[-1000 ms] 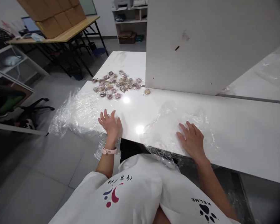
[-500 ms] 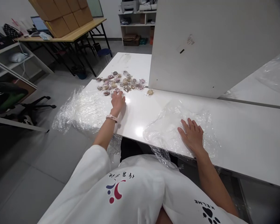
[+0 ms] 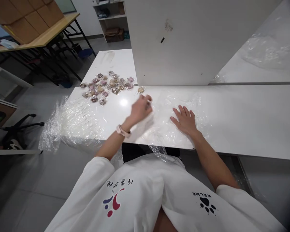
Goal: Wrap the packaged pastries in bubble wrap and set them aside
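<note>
1. One spread, empty right hand (image 3: 185,120) is lying flat, probably usefully steadying the crinkled clear plastic film (image 3: 163,124) beneath.
2. The left hand (image 3: 141,109) is curling, its grip too blurred to tell; small brown-and-pink plastic-wrapped pieces (image 3: 115,91) are lying beyond, leftward.

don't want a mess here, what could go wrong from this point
The lone wrapped packet sits close to the left hand, which might knock it.

The clear film under the right hand hangs over the front edge of the white table, so it could snag or slip.

The plastic pile at left also overhangs and might slide off.
</note>
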